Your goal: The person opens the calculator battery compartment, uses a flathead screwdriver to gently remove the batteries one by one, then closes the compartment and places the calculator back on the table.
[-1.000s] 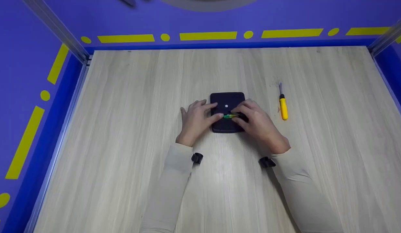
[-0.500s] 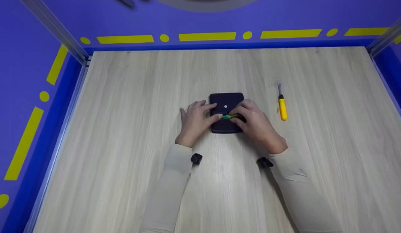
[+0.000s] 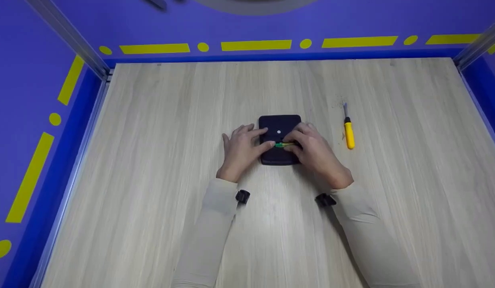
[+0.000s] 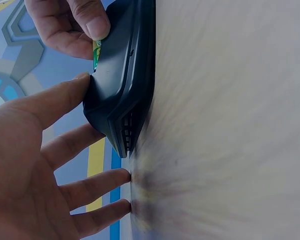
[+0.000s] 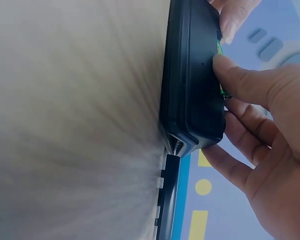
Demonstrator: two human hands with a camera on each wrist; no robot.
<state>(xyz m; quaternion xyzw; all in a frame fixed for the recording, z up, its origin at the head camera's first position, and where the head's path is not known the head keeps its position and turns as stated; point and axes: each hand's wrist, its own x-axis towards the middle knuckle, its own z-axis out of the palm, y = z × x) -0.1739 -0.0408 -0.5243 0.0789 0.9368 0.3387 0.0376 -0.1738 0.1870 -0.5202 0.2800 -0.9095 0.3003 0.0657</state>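
Note:
A flat black device (image 3: 279,156) with rounded corners lies on the table, a small white dot on its upper face. Across its middle sits a green and yellow battery (image 3: 279,145), partly covered by fingers. My right hand (image 3: 317,150) pinches this battery between thumb and fingers; the right wrist view shows the battery (image 5: 223,90) just above the device's face. My left hand (image 3: 241,150) has its fingers spread, with the thumb tip at the battery's left end and the index finger on the device. Its other fingertips touch the table in the left wrist view.
A screwdriver (image 3: 349,132) with a yellow handle lies right of the device, its tip pointing away. Small dark specks (image 3: 338,102) are scattered near that tip. Blue panels (image 3: 247,28) with yellow markings border the wooden table (image 3: 171,120).
My right hand has shifted slightly left and down along the battery. The left hand keeps its place, and the device and screwdriver stay where they were.

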